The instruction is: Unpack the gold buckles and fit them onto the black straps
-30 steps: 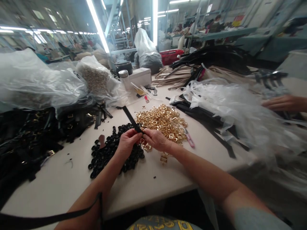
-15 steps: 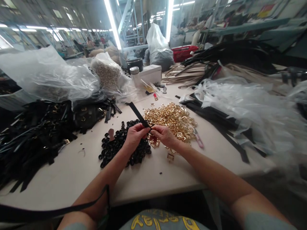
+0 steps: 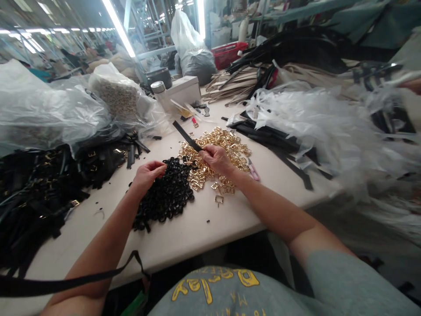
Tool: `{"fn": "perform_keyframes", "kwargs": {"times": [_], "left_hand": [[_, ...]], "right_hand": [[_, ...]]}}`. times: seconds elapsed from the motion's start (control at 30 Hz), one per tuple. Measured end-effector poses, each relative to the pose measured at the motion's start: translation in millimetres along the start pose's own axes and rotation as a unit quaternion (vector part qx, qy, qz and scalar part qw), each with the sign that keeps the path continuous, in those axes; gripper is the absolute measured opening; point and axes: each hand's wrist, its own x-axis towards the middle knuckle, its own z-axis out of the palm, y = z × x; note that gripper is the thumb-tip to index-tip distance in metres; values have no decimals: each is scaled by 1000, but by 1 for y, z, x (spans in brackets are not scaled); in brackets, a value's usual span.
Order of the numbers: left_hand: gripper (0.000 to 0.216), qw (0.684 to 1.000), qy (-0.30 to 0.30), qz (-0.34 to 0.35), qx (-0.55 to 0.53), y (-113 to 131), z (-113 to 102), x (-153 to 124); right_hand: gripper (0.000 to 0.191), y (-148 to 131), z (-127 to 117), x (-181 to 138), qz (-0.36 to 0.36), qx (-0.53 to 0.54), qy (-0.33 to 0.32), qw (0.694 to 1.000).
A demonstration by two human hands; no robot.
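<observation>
My right hand (image 3: pixel 215 159) is closed on the end of a black strap (image 3: pixel 186 136) that slants up to the left, held over a heap of gold metal buckles (image 3: pixel 219 145). My left hand (image 3: pixel 148 172) has come off the strap and hovers with curled fingers at the left edge of a pile of small black loops (image 3: pixel 169 195); whether it holds a loop I cannot see. A long black strap (image 3: pixel 72 281) hangs across my left forearm near the table's front edge.
Black straps with buckles (image 3: pixel 39 193) are heaped at the left, under clear plastic bags (image 3: pixel 49 109). White plastic wrapping (image 3: pixel 315 127) and black strips fill the right. A white box (image 3: pixel 184 90) and a tin stand behind; pink snips (image 3: pixel 252 170) lie beside the buckles.
My left hand let go of the strap and moved left to the black loops. My right hand keeps the strap. The view shifted slightly.
</observation>
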Motion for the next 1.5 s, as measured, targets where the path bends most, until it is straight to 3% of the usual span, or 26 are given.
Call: {"fn": "perform_keyframes", "kwargs": {"times": [0.1, 0.27, 0.5, 0.77, 0.97, 1.17, 1.5], "left_hand": [[38, 995, -46, 23, 82, -5, 9, -2], [27, 976, -67, 86, 186, -3, 19, 4], [16, 928, -133, 176, 299, 8, 34, 12], [10, 865, -110, 198, 447, 12, 65, 15], [12, 893, -72, 182, 405, 12, 48, 20], [15, 922, -128, 135, 339, 9, 18, 8], [14, 912, -152, 182, 335, 7, 22, -27]], "right_hand": [[21, 6, 0, 2, -4, -20, 8, 1000], [22, 15, -1, 5, -19, -59, 15, 998], [23, 5, -2, 2, -21, -96, 2, 995], [25, 11, -2, 3, -42, -114, 5, 993], [24, 7, -3, 3, -37, -111, 11, 993], [24, 6, -3, 2, -41, -107, 4, 993], [24, 2, 3, -3, -34, -122, -18, 992]]}}
